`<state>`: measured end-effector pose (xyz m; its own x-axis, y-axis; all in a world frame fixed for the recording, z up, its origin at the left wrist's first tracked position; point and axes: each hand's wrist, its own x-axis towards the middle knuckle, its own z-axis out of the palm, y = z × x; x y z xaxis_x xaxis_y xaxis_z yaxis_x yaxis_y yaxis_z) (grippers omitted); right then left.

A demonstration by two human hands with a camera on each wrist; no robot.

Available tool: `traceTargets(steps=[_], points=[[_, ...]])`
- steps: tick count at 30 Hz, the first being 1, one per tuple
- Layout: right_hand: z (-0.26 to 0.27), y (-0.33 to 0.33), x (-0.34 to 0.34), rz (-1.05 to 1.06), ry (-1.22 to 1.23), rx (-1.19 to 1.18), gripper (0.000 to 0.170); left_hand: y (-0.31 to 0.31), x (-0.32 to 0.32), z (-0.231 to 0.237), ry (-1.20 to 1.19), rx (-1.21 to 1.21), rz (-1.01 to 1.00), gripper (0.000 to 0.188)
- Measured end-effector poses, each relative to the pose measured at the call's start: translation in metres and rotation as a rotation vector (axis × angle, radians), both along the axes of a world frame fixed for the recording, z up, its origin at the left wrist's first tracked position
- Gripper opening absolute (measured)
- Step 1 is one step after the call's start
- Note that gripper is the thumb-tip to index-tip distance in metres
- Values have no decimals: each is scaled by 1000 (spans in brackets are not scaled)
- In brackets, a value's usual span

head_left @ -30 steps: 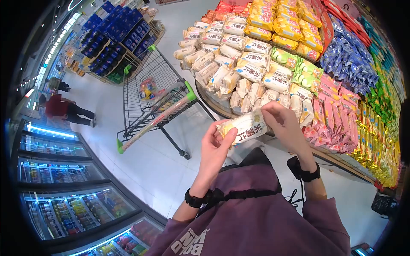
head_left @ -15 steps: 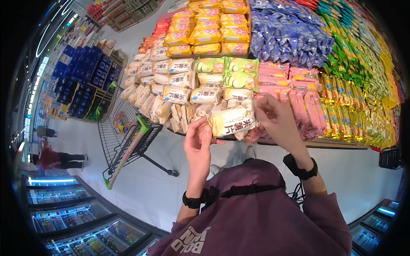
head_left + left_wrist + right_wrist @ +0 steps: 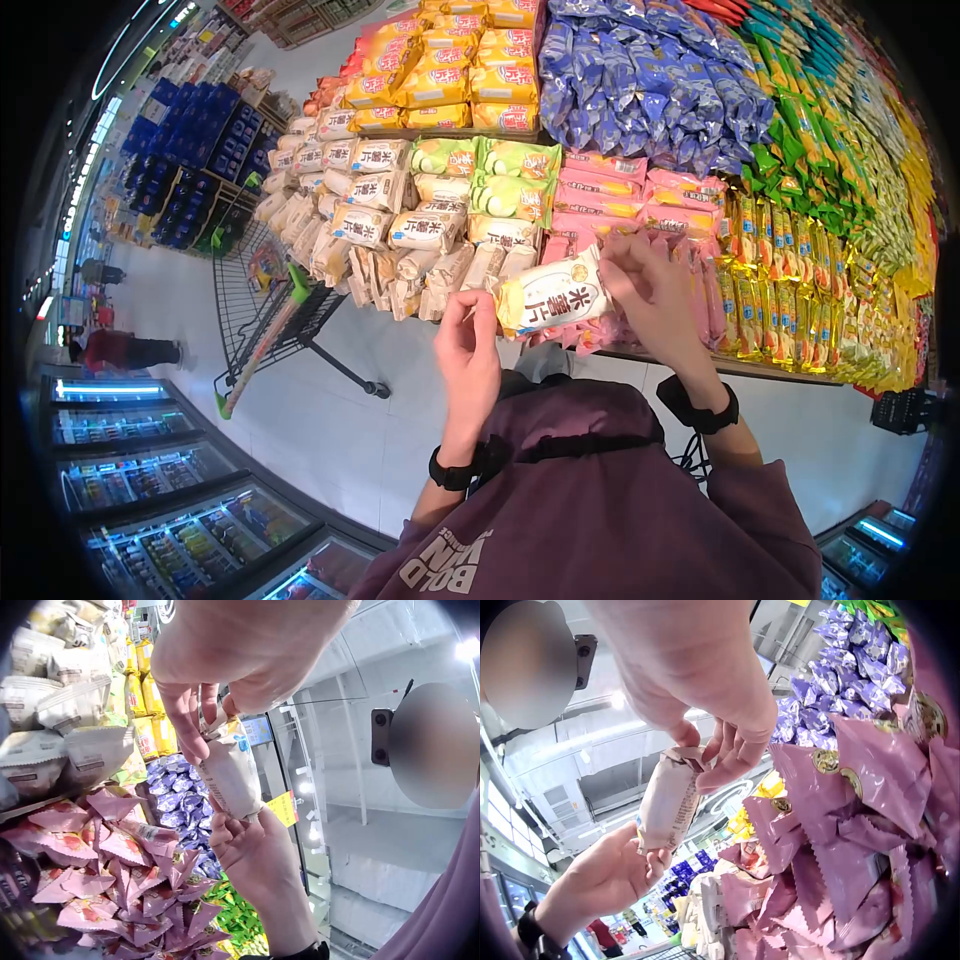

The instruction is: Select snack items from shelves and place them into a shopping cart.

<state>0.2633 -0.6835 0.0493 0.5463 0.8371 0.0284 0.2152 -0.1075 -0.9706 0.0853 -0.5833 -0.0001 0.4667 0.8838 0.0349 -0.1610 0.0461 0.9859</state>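
Note:
In front of the body, a small cream snack pack [image 3: 550, 297] with a yellow left end and dark lettering is held up between both hands. My left hand [image 3: 470, 350] has its thumb and fingers at the yellow end, and the left wrist view shows them pinching the wrapper [image 3: 232, 772] there. At the opposite end, my right hand [image 3: 652, 300] pinches the crimped edge between thumb and fingers. Seen from the right wrist, the plain back of the pack [image 3: 669, 802] shows printed small text. Behind it lie pink snack packs [image 3: 600, 205].
A display heaped with matching cream packs [image 3: 425, 230], green packs [image 3: 510, 195], yellow packs [image 3: 435, 75] and blue bags [image 3: 650, 90] spreads ahead. At left stands a shopping cart [image 3: 265, 310] with a small colourful item inside. Glass-topped freezers [image 3: 190, 520] line the lower left; a person [image 3: 125, 350] stands beyond.
The head view has swung right, so the cart and cream packs sit further left. My left thumb has slid off the pack's face to its end; the right hand keeps its pinch.

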Motion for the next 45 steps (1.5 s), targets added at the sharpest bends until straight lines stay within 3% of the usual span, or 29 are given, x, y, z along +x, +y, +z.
traceTargets(steps=[4,10,14,20,23,26,30,31,36,40,45], points=[[-24,5,7,62,38,-19,11,-2,-6,-5,85,41,50,12],[-22,12,5,-75,-250,128,7,3,1,-6,105,175,132,15],[-13,17,12,-122,-190,106,9,10,8,-5,91,257,187,16],[-18,35,1,-158,-237,131,10,12,19,4,-143,-5,148,20],[-4,43,-14,-118,-131,63,11,20,16,5,-162,-40,209,21],[-11,51,-19,-40,-175,-7,14,33,8,2,-171,-46,231,21],[-16,64,-28,-10,-315,46,15,52,-8,3,-136,-84,168,23],[-7,68,-32,-9,-158,-33,16,57,-12,0,-138,-98,147,23],[5,84,-40,-9,-112,34,16,76,-19,7,-95,-222,16,28],[18,91,-45,-30,-66,12,19,94,-31,0,-81,-152,-139,31],[-3,101,-60,-86,-3,135,21,104,-44,-9,-103,31,-130,23]])
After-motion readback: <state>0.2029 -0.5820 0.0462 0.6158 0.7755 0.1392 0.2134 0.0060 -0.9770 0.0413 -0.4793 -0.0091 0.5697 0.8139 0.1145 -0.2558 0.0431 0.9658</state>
